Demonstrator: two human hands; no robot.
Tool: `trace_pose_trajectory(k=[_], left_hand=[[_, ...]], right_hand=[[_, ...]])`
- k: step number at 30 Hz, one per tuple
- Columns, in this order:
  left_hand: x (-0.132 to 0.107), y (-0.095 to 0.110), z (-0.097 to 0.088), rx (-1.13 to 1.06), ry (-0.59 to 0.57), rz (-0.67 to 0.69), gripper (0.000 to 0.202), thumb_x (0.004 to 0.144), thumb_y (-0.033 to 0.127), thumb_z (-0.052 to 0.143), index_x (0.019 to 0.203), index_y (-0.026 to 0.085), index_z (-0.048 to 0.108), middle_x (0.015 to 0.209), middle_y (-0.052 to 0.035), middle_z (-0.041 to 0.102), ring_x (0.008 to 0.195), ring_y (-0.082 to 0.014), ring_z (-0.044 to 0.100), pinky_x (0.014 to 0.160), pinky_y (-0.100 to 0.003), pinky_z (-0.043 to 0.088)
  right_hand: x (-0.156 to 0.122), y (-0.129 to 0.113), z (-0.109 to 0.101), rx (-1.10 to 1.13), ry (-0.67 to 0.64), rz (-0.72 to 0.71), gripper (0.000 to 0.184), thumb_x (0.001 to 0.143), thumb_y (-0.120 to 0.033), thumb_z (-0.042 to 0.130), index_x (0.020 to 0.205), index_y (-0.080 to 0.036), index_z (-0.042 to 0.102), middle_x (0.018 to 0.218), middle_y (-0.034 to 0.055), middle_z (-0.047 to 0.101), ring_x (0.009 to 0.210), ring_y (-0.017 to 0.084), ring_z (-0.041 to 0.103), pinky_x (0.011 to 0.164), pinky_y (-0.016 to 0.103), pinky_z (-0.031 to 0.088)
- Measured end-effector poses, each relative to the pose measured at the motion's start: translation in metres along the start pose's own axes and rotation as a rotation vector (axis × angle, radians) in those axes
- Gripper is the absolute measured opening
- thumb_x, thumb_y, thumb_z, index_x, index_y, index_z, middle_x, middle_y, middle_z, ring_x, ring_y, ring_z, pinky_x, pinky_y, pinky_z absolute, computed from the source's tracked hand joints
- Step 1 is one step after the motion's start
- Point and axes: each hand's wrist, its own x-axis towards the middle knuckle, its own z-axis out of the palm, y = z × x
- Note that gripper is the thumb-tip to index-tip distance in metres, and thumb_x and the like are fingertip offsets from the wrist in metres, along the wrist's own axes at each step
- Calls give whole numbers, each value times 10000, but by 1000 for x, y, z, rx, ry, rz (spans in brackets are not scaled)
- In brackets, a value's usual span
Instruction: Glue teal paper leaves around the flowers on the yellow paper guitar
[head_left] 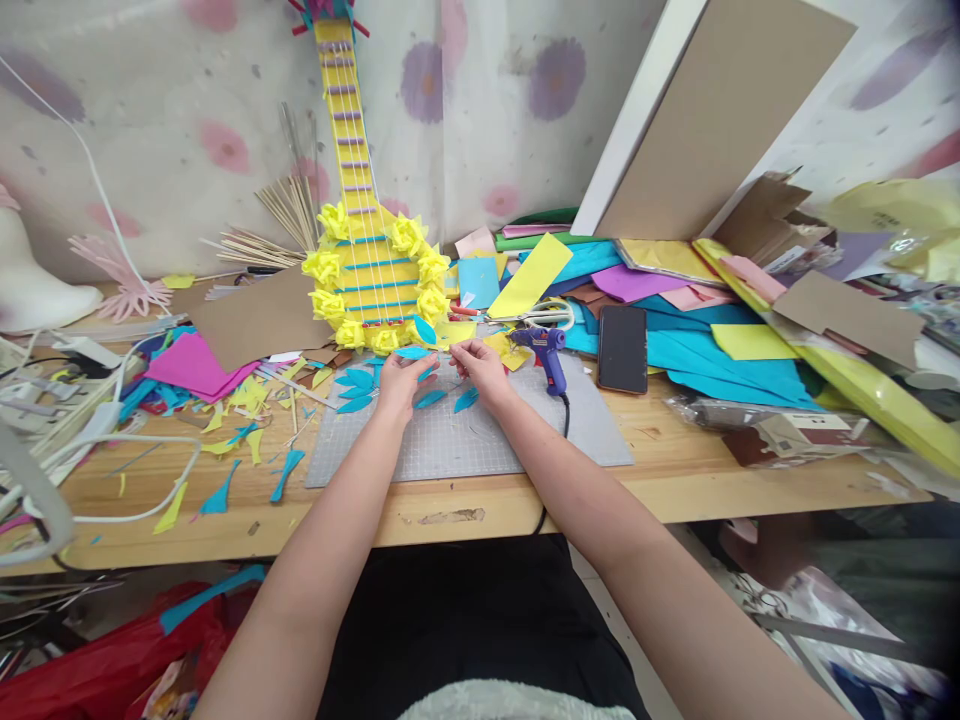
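Blue paper leaves [425, 329] rise from my left hand [403, 382], whose fingers are closed on them. Close beside it, my right hand [481, 368] pinches something too small to make out, perhaps a thin stem. Both hands are over a grey gridded cutting mat [450, 455]. More loose blue leaves [356, 391] lie to the left of my left hand, and single ones rest below the hands. A purple glue gun [550, 355] stands on the mat just right of my right hand.
Behind the hands leans a yellow paper guitar [373, 262] edged with yellow flowers. A phone [622, 348], scissors [534, 314] and stacked coloured paper [739, 345] lie to the right. Paper scraps [251, 405], a brown board [259, 318] and a white cable [196, 455] are at left.
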Motion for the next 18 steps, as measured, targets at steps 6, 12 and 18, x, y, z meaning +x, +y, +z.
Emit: trace_pose_trajectory(k=[6,12,18], left_hand=[[0,-6,0,-42,17,-11,314,562,184,788,813,152,602,850,-46,683,766,-163,671,717,-304,536],[1,-6,-1,-84,19,-50,303,568,157,773,810,166,590,854,-33,689,819,-168,676,725,-296,534],[0,-6,0,-103,35,-26,316,574,160,768,829,178,582,850,-11,682,773,-164,680,709,-317,547]], right_hand=[[1,2,3,-39,30,10,355,589,-505,695,674,-199,538,580,-35,572,478,65,411,482,227,358],[1,4,6,-39,20,20,346,592,-503,689,659,-199,537,570,-37,570,468,63,396,469,223,343],[-1,3,6,-15,16,11,350,591,-494,694,673,-193,535,578,-39,572,459,57,396,466,220,339]])
